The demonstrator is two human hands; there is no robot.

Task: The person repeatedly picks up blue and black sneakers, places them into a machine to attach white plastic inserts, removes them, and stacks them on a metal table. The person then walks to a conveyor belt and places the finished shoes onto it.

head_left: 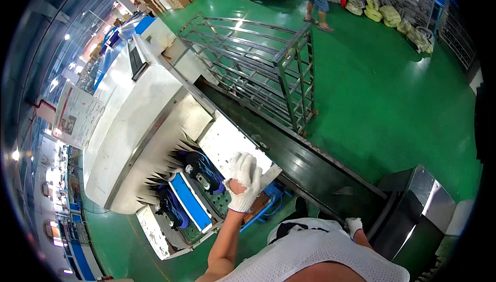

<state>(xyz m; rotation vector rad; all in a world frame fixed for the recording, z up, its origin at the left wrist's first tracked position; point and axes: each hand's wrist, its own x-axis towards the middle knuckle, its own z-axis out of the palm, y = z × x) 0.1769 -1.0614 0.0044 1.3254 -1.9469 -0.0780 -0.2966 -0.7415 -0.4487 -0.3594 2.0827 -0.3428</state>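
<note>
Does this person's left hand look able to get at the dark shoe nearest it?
Probably yes: the gloved left hand is close beside that dark shoe, and nothing visible blocks the way at the white machine's open front.

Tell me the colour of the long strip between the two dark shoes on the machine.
The long strip is bright blue; it shows best in the head view.

Left of the left grip (244,181), open air runs over the shoes (174,209) and blue strip (191,202), which stand low in the way, up to the slit curtain (150,173) under the hood (137,109). The ledge (230,140) bars passage beneath its fingers. To its right, room opens above the dark trough (310,168); the rack (294,60) stands beyond. A metal box (408,209) obstructs right of the right grip (354,226).
</note>
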